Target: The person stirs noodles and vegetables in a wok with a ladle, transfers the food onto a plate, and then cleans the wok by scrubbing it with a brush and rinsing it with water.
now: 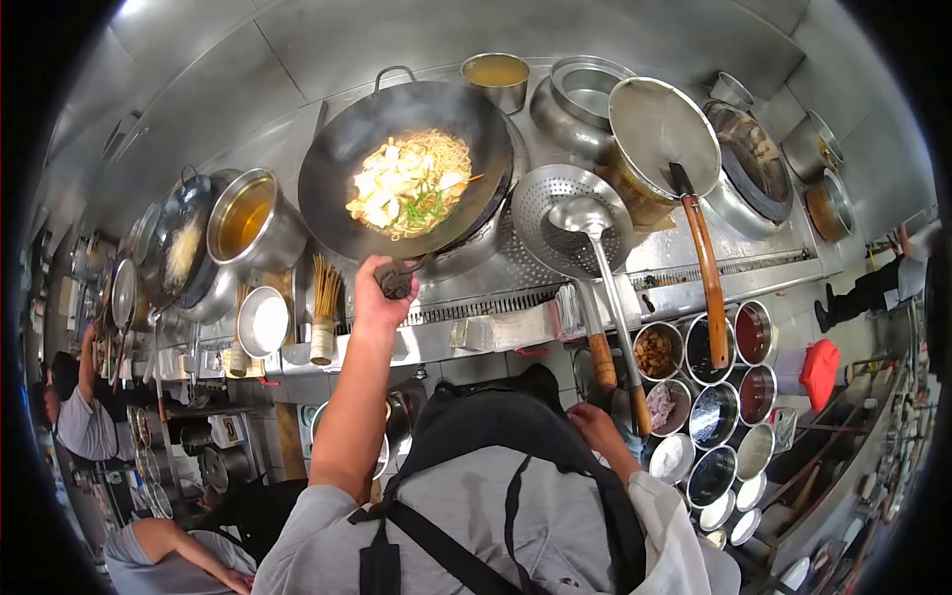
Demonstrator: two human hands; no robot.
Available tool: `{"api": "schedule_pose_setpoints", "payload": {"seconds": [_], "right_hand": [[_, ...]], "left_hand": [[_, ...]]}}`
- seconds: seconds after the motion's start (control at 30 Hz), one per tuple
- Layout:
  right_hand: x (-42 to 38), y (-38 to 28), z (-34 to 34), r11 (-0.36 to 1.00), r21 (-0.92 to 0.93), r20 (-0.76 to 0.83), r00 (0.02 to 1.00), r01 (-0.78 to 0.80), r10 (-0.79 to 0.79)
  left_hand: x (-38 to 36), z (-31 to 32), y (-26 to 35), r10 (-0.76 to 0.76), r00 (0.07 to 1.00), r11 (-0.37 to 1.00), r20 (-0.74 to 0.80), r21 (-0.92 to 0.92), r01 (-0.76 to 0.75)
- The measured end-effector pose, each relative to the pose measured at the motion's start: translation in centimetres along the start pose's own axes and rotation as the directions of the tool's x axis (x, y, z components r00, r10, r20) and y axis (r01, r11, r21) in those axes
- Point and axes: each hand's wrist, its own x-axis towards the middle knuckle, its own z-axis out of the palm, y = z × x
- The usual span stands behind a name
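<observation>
My left hand is closed around the dark, thick-ended handle of a large black wok, which tilts on the range. Inside the wok lie noodles with pale chunks and green strips; faint steam rises. By the right side of my apron, my right hand hangs low with loosely extended fingers and nothing visible in it. Closest to it are a ladle, whose bowl rests in a perforated skimmer, and the skimmer's wooden handle.
A round mesh strainer lies over a pot at right. Several seasoning tins stand below it. Left are a pot of amber liquid, a white bowl and a bamboo brush. Another person works at far left.
</observation>
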Motion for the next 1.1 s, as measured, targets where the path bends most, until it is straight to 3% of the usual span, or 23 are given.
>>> {"api": "schedule_pose_setpoints", "payload": {"seconds": [0.1, 0.13, 0.2, 0.27, 0.3, 0.33, 0.37, 0.53, 0.63, 0.67, 0.73, 0.77, 0.8, 0.87, 1.03, 1.1], "right_hand": [[-4.2, -6.8, -4.1, 1.000, -0.015, -0.119, 0.993, -0.006, 0.004], [-4.2, -6.2, -4.3, 0.985, 0.164, -0.263, 0.965, 0.051, -0.007], [-4.6, -8.5, -6.2, 0.983, -0.126, -0.613, 0.768, 0.136, -0.185], [-4.2, -7.9, -6.9, 0.987, -0.147, -0.607, 0.781, 0.069, -0.145], [-3.8, -6.9, -6.7, 0.906, -0.423, -0.546, 0.798, -0.002, -0.254], [-3.3, -6.5, -6.7, 0.744, -0.665, -0.458, 0.821, -0.062, -0.341], [-2.9, -6.2, -6.3, 0.826, -0.563, -0.453, 0.848, -0.032, -0.276], [-1.9, -7.5, -6.0, 0.775, -0.630, -0.453, 0.836, -0.054, -0.310], [-1.0, -7.2, -6.6, 0.801, -0.550, -0.426, 0.904, -0.236, -0.026], [-0.4, -6.2, -7.0, 0.786, -0.574, -0.423, 0.905, -0.229, -0.045], [0.6, -5.3, -7.9, 0.969, -0.248, -0.500, 0.857, -0.004, -0.124], [0.6, -5.3, -9.1, 0.980, -0.192, -0.455, 0.889, -0.053, -0.041], [0.1, -7.7, -9.5, 0.960, -0.277, -0.427, 0.889, 0.048, -0.167], [-1.2, -13.1, -9.2, 0.993, 0.088, -0.337, 0.936, -0.077, 0.103], [2.3, -18.0, -8.3, 0.919, 0.345, -0.269, 0.958, 0.190, -0.097], [4.2, -21.0, -9.0, 0.941, 0.185, -0.295, 0.929, 0.285, -0.223]], "left_hand": [[0.8, 0.5, 0.1, 0.012, 1.000, 1.000, 0.008, -0.007, -0.011], [1.1, 0.4, 0.1, 0.017, 1.000, 1.000, 0.006, -0.009, -0.017], [1.6, 0.2, 0.0, 0.042, 0.999, 0.999, 0.020, -0.026, -0.041], [2.2, -0.1, -0.1, 0.017, 0.999, 0.999, 0.034, -0.029, -0.016], [2.3, 0.0, -0.1, 0.024, 0.999, 0.998, 0.036, -0.056, -0.022], [2.3, 0.1, -0.1, 0.014, 0.998, 0.999, 0.055, -0.050, -0.011], [2.2, 0.0, -0.1, 0.000, 0.998, 0.999, 0.070, -0.041, 0.003], [2.3, -0.1, -0.1, -0.004, 0.995, 0.998, 0.102, -0.058, 0.010], [2.3, 0.1, -0.4, 0.007, 0.995, 0.998, 0.095, -0.067, -0.001], [2.2, 0.1, -0.4, 0.016, 0.997, 0.998, 0.079, -0.057, -0.012], [2.1, 0.0, -0.6, 0.032, 0.996, 0.996, 0.084, -0.083, -0.024], [2.1, 0.1, -0.6, 0.039, 0.995, 0.997, 0.089, -0.075, -0.032], [2.1, 0.0, -0.6, 0.059, 0.995, 0.994, 0.084, -0.100, -0.051], [2.5, 0.0, -0.7, 0.030, 0.998, 0.998, 0.062, -0.055, -0.027], [2.1, 0.3, -0.6, 0.040, 0.998, 0.998, 0.051, -0.050, -0.037], [2.2, 0.2, -0.6, 0.040, 0.998, 0.998, 0.051, -0.046, -0.037]]}}
